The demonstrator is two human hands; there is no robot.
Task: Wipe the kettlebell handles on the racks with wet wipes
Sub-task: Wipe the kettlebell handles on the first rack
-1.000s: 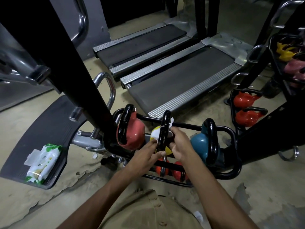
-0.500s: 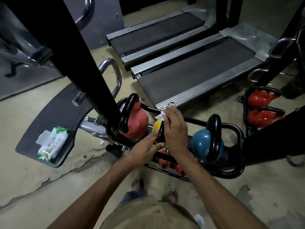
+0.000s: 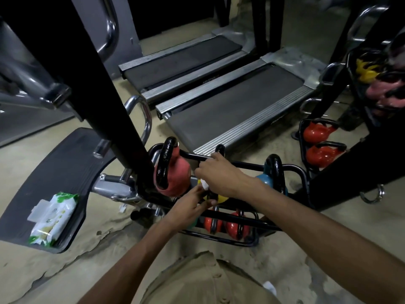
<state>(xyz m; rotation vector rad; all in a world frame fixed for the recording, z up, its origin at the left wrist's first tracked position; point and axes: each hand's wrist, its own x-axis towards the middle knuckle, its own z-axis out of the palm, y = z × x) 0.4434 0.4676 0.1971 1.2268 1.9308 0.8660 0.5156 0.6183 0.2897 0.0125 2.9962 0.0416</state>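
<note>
Black handle (image 3: 219,149) of yellow kettlebell (image 3: 222,198), on black tube rack (image 3: 245,165) between pink kettlebell (image 3: 179,174) and blue kettlebell (image 3: 263,179). Right hand (image 3: 221,176) gripping it through white wet wipe (image 3: 205,184), left hand (image 3: 192,205) pinching its base. Thick black post (image 3: 105,95) masking rack's left end.

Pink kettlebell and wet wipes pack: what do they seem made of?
Pink kettlebell: body seems coated in a matte, vinyl-like skin, no shine; its black handle looks like gloss-painted metal, showing bright highlights. Wet wipes pack: soft printed plastic film, crinkled, with a stiffer translucent lid.
</note>
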